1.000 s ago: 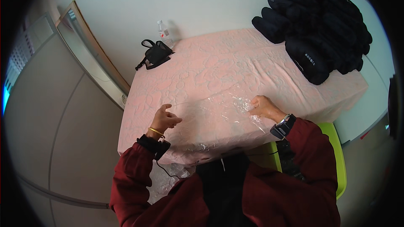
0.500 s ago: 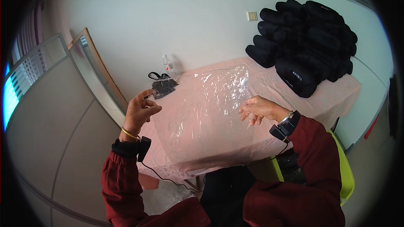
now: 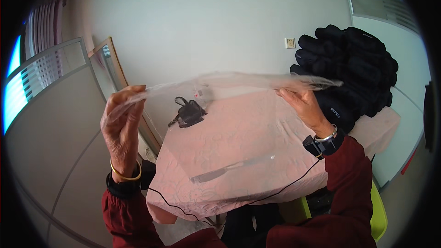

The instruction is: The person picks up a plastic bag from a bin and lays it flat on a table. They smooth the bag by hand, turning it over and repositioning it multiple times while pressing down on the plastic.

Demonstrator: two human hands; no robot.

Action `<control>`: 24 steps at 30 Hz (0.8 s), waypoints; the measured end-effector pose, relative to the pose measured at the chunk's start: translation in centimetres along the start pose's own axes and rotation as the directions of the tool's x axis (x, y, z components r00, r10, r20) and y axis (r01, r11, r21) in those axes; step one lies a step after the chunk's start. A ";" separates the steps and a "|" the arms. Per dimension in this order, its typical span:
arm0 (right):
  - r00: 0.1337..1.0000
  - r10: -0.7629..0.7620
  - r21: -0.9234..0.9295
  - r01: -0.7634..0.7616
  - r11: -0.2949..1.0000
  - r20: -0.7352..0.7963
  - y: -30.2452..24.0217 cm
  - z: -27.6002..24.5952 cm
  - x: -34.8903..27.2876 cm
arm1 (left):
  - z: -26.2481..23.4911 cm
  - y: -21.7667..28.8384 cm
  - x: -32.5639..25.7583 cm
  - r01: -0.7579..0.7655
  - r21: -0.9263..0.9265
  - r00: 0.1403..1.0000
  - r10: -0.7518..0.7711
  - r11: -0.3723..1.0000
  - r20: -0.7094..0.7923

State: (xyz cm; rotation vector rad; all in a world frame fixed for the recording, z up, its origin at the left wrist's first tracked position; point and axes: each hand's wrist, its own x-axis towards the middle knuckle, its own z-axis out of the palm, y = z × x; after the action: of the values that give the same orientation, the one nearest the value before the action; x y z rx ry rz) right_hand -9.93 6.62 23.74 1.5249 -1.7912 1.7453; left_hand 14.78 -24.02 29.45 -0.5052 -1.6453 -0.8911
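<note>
A large clear plastic bag (image 3: 220, 81) is stretched between my two hands above the table, and its lower part hangs down in front of me. My left hand (image 3: 123, 126) is closed on one upper corner, with film draped over the fingers. My right hand (image 3: 304, 109) pinches the upper edge at the other side, and a loose end sticks out to the right past it. Behind the film, a black strapped pouch (image 3: 190, 112) lies at the far left of the table. A small clear bottle (image 3: 200, 93) behind it is blurred by the plastic.
A pink patterned cloth covers the table (image 3: 248, 174). Black padded items (image 3: 353, 73) are heaped at its far right, by the wall. Partition panels (image 3: 50, 142) stand at left and right. A cable (image 3: 280, 188) hangs between my wrists. A lime-green chair (image 3: 378, 216) is at lower right.
Both hands have risen and moved apart, lifting the plastic bag off the table. My left hand has closed on its corner. The whole view has shifted slightly.
</note>
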 end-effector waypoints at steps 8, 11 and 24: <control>0.908 -0.368 -0.135 0.346 0.928 -0.199 1.0 -1.0 -2.2 | 0.6 2.8 -3.8 -0.434 0.353 0.890 0.335 0.829 0.308; 0.945 -0.318 -0.314 0.278 0.908 -0.083 1.7 -2.7 -5.5 | 0.4 3.9 -5.8 -0.416 0.317 0.799 0.176 0.852 0.575; 0.996 0.092 -0.455 -0.082 0.886 -0.001 16.4 1.2 -12.8 | 4.3 -9.7 -20.2 0.114 0.466 0.752 -0.383 0.877 0.536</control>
State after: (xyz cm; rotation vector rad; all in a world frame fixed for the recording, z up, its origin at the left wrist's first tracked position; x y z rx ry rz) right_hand -16.11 8.19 3.84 1.2833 -2.1163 1.2145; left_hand 10.45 -24.12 7.08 -0.2862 -2.4906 -0.5585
